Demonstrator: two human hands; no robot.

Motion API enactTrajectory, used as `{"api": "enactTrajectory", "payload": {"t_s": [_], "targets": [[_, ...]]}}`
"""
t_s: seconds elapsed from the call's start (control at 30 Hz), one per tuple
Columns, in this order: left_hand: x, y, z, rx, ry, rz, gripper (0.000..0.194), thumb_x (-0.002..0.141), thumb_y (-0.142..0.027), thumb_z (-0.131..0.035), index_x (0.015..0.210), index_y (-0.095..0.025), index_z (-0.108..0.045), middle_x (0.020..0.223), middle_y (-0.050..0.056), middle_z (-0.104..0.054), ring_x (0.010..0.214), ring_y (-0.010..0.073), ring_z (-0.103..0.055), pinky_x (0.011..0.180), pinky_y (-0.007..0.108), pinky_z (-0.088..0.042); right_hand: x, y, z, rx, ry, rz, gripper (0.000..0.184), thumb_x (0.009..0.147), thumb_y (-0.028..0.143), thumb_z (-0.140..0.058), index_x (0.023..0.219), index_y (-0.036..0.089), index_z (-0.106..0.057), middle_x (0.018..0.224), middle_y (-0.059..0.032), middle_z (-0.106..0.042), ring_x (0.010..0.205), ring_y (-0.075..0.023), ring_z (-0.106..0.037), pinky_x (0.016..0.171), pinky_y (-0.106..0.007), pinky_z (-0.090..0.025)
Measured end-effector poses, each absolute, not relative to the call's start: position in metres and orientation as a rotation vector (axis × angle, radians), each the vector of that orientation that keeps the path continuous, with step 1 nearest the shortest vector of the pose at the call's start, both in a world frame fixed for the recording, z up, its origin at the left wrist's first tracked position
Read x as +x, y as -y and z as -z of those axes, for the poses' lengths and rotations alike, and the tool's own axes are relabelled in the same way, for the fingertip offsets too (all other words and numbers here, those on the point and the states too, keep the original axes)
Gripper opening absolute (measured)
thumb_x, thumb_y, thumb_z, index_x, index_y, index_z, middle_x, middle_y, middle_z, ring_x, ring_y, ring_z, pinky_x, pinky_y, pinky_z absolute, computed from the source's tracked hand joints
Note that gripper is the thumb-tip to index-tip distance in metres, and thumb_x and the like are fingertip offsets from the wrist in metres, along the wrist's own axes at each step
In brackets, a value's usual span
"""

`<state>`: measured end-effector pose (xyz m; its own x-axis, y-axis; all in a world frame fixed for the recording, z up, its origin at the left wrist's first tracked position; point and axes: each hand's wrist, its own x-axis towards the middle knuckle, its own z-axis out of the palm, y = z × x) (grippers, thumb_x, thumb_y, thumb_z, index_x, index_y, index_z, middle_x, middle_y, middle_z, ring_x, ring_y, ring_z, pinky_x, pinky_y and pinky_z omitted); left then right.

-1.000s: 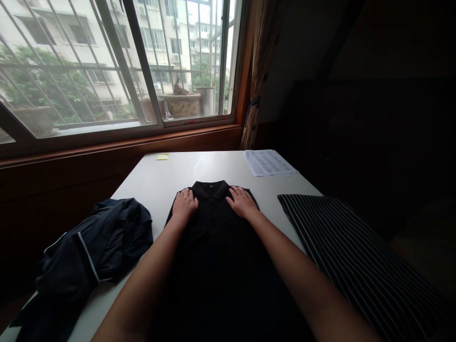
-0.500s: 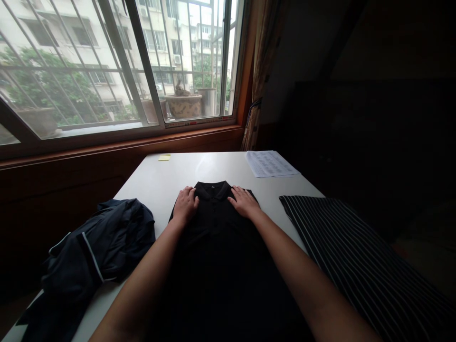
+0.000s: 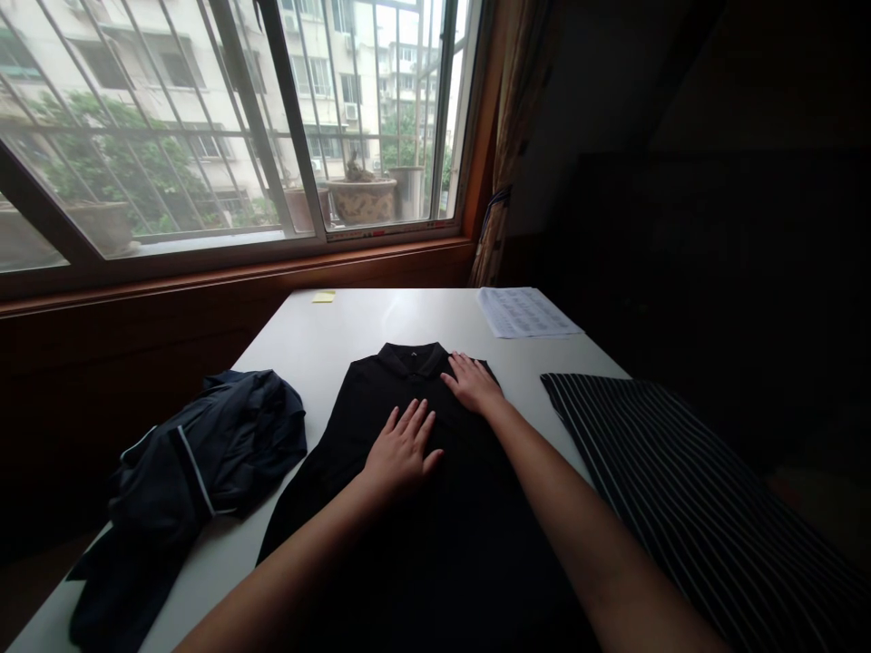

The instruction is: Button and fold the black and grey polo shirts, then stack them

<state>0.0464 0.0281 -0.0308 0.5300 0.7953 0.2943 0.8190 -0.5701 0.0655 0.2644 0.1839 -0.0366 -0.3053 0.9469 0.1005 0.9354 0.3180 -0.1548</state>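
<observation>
A black polo shirt [image 3: 381,399] lies spread on the white table [image 3: 327,336], its collar [image 3: 412,359] toward the window. Palm down on the middle of its chest rests my left hand [image 3: 403,446], fingers apart and holding nothing. My right hand [image 3: 472,379] lies flat at the shirt's right shoulder, just beside the collar, with its fingers stretched out. The lower part of the shirt is very dark, so its hem cannot be made out.
Left of the shirt is a crumpled dark jacket [image 3: 224,444] with white piping. On the right lies a black-and-white striped cloth [image 3: 653,453]. Printed sheets [image 3: 527,313] and a yellow sticky note [image 3: 324,297] sit at the far edge, below the barred window [image 3: 367,118].
My left hand has moved from the shirt's left shoulder down and right onto the chest. My right hand stays at the right shoulder. The view has shifted slightly.
</observation>
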Motion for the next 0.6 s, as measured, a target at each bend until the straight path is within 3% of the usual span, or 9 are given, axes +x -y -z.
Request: {"api": "enactTrajectory", "payload": {"t_s": [0.13, 0.27, 0.47, 0.6], "targets": [[0.044, -0.031, 0.025, -2.7, 1.416, 0.445, 0.065, 0.101, -0.057, -0.032, 0.153, -0.018, -0.036, 0.162, 0.01, -0.029, 0.152, 0.0274, -0.021, 0.123, 0.051, -0.024, 0.263, -0.181, 0.034, -1.714, 2.389, -0.046, 0.065, 0.103, 0.05, -0.024, 0.154, 0.013, -0.035, 0.163, -0.0097, -0.028, 0.152, -0.0227, -0.021, 0.123, -0.043, -0.015], [0.044, -0.029, 0.021, -2.716, 1.411, 0.486, 0.059, 0.103, -0.05, -0.036, 0.152, -0.017, -0.038, 0.161, 0.01, -0.032, 0.151, 0.026, -0.022, 0.123, 0.05, -0.024, 0.261, -0.168, 0.03, -1.681, 2.366, 0.03, 0.062, 0.103, 0.043, -0.027, 0.155, 0.01, -0.032, 0.165, -0.0108, -0.023, 0.153, -0.0225, -0.017, 0.124, -0.041, -0.011], [0.021, -0.02, 0.0, -2.683, 1.432, 0.582, 0.043, 0.102, -0.036, -0.042, 0.139, -0.017, -0.052, 0.159, 0.012, -0.037, 0.151, 0.0255, -0.026, 0.123, 0.05, -0.026, 0.278, -0.118, 0.027, -1.601, 2.464, -0.042, 0.068, 0.103, 0.053, -0.025, 0.156, 0.011, -0.031, 0.165, -0.0116, -0.021, 0.153, -0.0239, -0.017, 0.124, -0.044, -0.017], [-0.02, -0.004, -0.005, -2.565, 1.544, 0.512, 0.048, 0.102, -0.039, -0.043, 0.146, -0.02, -0.045, 0.161, 0.011, -0.033, 0.151, 0.0268, -0.022, 0.121, 0.052, -0.028, 0.303, -0.075, 0.022, -1.5, 2.582, -0.171, 0.072, 0.101, 0.061, -0.025, 0.159, 0.019, -0.024, 0.166, -0.0078, -0.015, 0.153, -0.0227, -0.015, 0.124, -0.046, -0.018]]}}
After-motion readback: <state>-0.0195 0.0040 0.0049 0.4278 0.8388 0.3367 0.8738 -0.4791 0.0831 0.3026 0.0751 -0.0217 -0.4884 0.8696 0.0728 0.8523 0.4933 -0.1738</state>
